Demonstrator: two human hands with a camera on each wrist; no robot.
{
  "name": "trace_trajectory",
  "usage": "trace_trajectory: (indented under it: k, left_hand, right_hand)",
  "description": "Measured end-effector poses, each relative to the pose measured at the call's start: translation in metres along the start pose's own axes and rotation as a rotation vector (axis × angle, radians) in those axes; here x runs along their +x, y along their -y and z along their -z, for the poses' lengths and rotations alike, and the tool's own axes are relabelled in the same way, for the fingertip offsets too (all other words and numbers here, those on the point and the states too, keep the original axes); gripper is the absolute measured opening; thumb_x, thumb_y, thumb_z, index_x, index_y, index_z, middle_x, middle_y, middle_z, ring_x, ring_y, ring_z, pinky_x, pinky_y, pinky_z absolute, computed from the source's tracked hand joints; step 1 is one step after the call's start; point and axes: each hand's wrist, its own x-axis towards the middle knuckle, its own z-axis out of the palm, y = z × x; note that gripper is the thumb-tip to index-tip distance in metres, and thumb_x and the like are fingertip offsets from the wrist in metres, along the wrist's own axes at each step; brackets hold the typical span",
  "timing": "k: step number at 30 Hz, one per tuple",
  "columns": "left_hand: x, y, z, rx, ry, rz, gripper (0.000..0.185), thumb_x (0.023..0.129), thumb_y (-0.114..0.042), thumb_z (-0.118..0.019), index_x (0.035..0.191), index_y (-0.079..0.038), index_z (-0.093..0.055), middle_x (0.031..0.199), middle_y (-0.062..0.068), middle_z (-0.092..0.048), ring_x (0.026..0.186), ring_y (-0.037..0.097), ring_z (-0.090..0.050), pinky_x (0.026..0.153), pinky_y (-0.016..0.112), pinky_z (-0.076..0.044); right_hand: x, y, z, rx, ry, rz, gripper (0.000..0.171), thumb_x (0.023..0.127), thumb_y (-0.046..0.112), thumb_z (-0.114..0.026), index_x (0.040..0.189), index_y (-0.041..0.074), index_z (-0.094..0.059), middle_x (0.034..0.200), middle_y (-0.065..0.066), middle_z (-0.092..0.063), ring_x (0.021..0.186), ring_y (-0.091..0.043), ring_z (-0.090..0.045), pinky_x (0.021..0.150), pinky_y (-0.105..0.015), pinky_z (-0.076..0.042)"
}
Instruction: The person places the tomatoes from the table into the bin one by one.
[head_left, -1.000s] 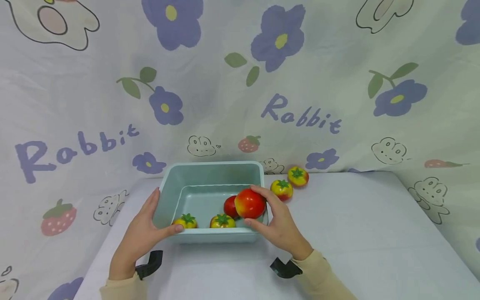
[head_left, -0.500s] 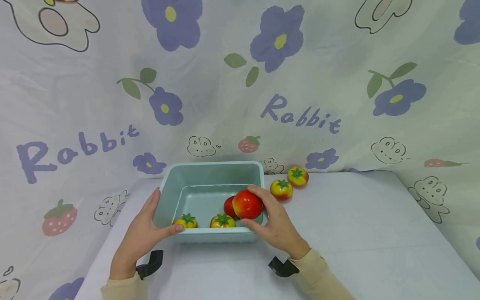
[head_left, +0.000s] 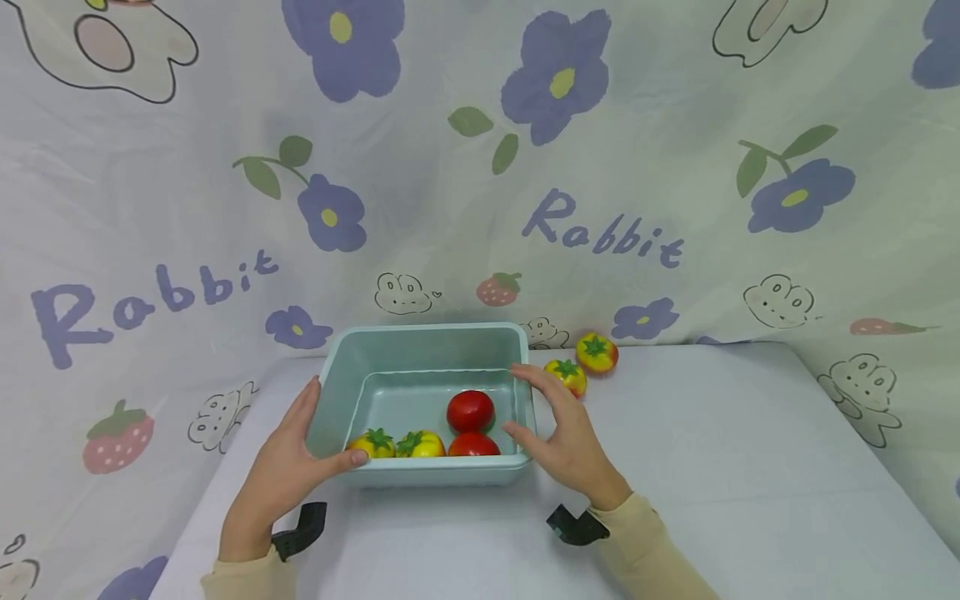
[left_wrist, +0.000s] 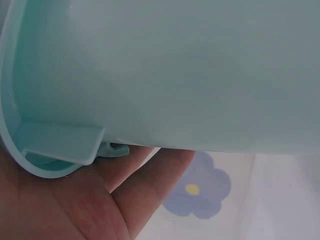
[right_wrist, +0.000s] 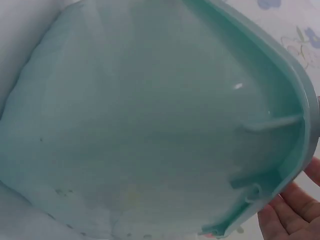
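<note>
A light green plastic box (head_left: 431, 475) stands on the white table. My left hand (head_left: 288, 467) holds its near left corner, with the thumb over the front rim and the fingers along the side. Inside are several toy tomatoes: two yellow ones with green leaf tops, (head_left: 372, 445) at the near left corner and beside it, and two red tomatoes (head_left: 470, 412) at the right. My right hand (head_left: 566, 446) holds nothing; its thumb and fingers are spread apart at the box's right edge. Both wrist views mostly show the box's outer wall (left_wrist: 190, 75).
Two more yellow-red tomatoes, a nearer one (head_left: 570, 377) partly behind my right fingers and a farther one (head_left: 597, 353), lie on the table right of the box. A patterned cloth (head_left: 420, 208) hangs behind the table (head_left: 712, 450).
The tomato in my right hand has been let go into the box's near right part. A yellow tomato inside has shifted left, and my right hand has drawn back to the right.
</note>
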Motion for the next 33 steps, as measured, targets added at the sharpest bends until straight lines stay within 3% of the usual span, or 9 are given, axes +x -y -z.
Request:
trace_trajectory:
  k: [4,9,13,23,33]
  left_hand:
    - [0.0,0.001,0.001,0.008,0.002,0.0,0.126,0.078,-0.05,-0.083,0.161,-0.006,0.001,0.167,0.021,-0.005,0.148,0.05,-0.015,0.105,0.077,-0.025]
    - [-0.001,0.001,0.003,0.01,0.001,-0.003,0.125,0.079,-0.049,-0.083,0.161,-0.006,0.001,0.167,0.021,-0.005,0.149,0.049,-0.014,0.106,0.076,-0.025]
    - [-0.001,-0.001,0.003,0.0,0.005,-0.002,0.125,0.079,-0.048,-0.083,0.161,-0.006,0.001,0.167,0.021,-0.005,0.149,0.049,-0.014,0.106,0.076,-0.024]
    - [0.0,-0.002,0.001,0.003,0.011,0.0,0.125,0.078,-0.048,-0.083,0.161,-0.007,0.001,0.167,0.019,-0.004,0.149,0.049,-0.014,0.105,0.077,-0.025]
    - [0.001,-0.001,0.002,0.007,0.008,-0.001,0.125,0.078,-0.048,-0.083,0.162,-0.008,0.0,0.167,0.02,-0.005,0.149,0.049,-0.015,0.105,0.077,-0.025]
  right_hand:
    - [0.003,-0.007,0.002,0.047,-0.042,-0.042,0.061,0.088,0.004,-0.077,0.143,0.012,-0.051,0.144,-0.006,-0.054,0.134,-0.023,-0.051,0.107,-0.047,-0.044]
    - [0.008,-0.004,0.008,0.121,-0.11,-0.085,0.054,0.089,-0.007,-0.069,0.139,-0.002,-0.05,0.141,-0.018,-0.054,0.133,-0.033,-0.051,0.11,-0.038,-0.041]
    - [0.011,0.007,0.014,0.106,-0.146,-0.09,0.049,0.089,-0.01,-0.068,0.135,-0.01,-0.051,0.137,-0.025,-0.055,0.129,-0.039,-0.052,0.109,-0.043,-0.04]
    - [0.012,-0.005,0.02,0.059,-0.187,-0.129,0.045,0.091,-0.007,-0.068,0.133,-0.011,-0.052,0.137,-0.025,-0.056,0.128,-0.04,-0.053,0.107,-0.06,-0.039]
    - [0.011,-0.024,0.02,0.063,-0.208,-0.229,0.046,0.092,-0.005,-0.068,0.135,-0.008,-0.052,0.139,-0.027,-0.053,0.13,-0.044,-0.051,0.109,-0.062,-0.037]
